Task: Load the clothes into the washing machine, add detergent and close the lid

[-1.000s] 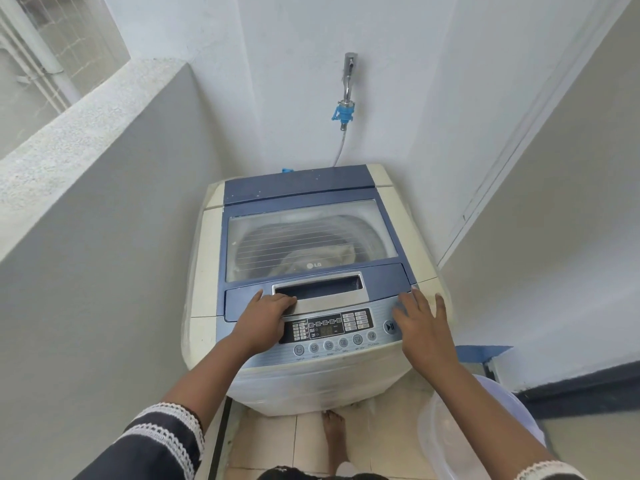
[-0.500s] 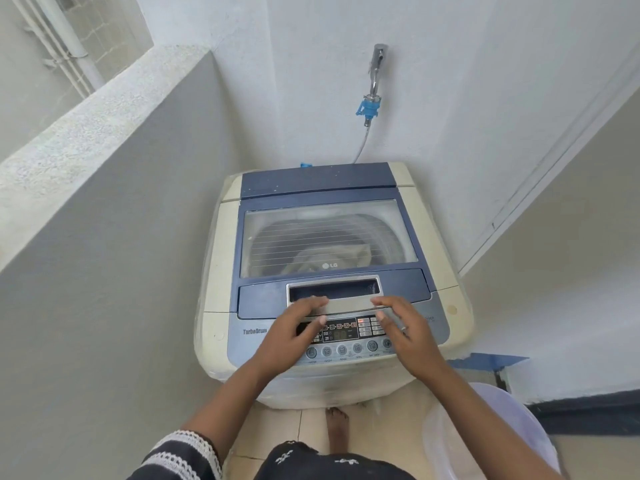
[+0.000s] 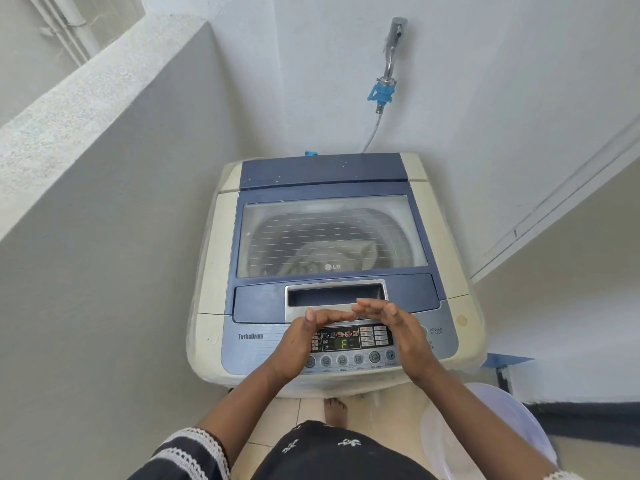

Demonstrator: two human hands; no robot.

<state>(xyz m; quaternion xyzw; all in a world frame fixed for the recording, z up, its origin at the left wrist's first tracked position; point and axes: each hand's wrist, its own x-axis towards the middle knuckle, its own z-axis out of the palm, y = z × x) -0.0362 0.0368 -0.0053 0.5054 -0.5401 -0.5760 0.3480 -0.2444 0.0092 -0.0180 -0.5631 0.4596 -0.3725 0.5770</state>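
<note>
The lid point(image 3: 332, 233) of the top-loading washing machine point(image 3: 214, 258) lies flat and shut at the centre of the frame, and through its clear window a pale bundle of clothes point(image 3: 332, 256) shows low in the drum, so loading and closing look done. No detergent container is in view, and whether detergent went in cannot be told. Both hands hover over the control panel point(image 3: 349, 341) at lower centre, fingers loosely curved toward each other, grasping nothing: the left hand point(image 3: 301, 341) sits over the panel's left end, the right hand point(image 3: 398, 332) over its right end, near the power button. The display point(image 3: 341, 341) is lit with a green character between them.

The step in hand seems to be finishing up at the panel. Done well, that means pressing one button at a time with a single fingertip, watching the display confirm each choice, and keeping palms off the row of round buttons point(image 3: 349, 360) so nothing is triggered by accident.

Counted: one washing machine, one lid, one lit display, six round buttons in the lower row as far as the hands allow, one wall tap point(image 3: 391, 53) with a blue connector in the upper right, one translucent basin point(image 3: 491, 434) on the floor at lower right, two hands, one bare foot point(image 3: 334, 410)
</note>
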